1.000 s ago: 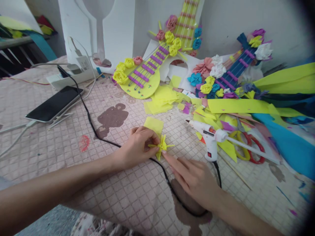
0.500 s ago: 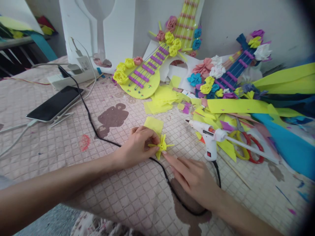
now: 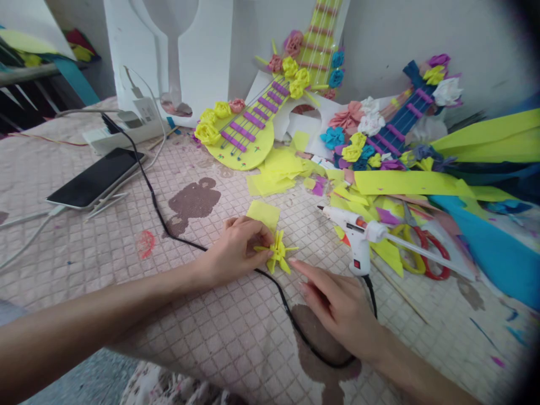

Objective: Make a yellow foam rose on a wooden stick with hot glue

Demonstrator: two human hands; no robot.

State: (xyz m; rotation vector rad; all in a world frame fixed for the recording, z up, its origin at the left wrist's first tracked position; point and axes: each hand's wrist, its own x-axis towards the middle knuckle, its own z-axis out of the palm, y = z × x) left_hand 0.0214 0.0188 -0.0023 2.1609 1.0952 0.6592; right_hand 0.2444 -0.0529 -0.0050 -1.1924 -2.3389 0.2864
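Between my hands is a small yellow paper flower (image 3: 279,252) with narrow pointed petals spread around a raised middle. My left hand (image 3: 240,244) pinches one of its left petals between thumb and fingertips. To the flower's lower right, my right hand (image 3: 341,306) has its index finger stretched out, the tip close to a petal but apart from it; nothing is in this hand. A flat yellow paper square (image 3: 264,212) lies just behind the flower. The white glue gun (image 3: 358,239) rests to the right, its dark nozzle pointing left.
A black cord (image 3: 280,289) runs under my left wrist and in front of the flower. Scissors (image 3: 422,253) and a thin stick (image 3: 399,289) lie at the right beside paper strips (image 3: 485,242). Decorated paper guitars (image 3: 248,135) stand behind; a phone (image 3: 95,179) is at the left.
My right hand has drawn back a little to the right, away from the flower. A lower right petal now shows spread outward. The left hand keeps its place.
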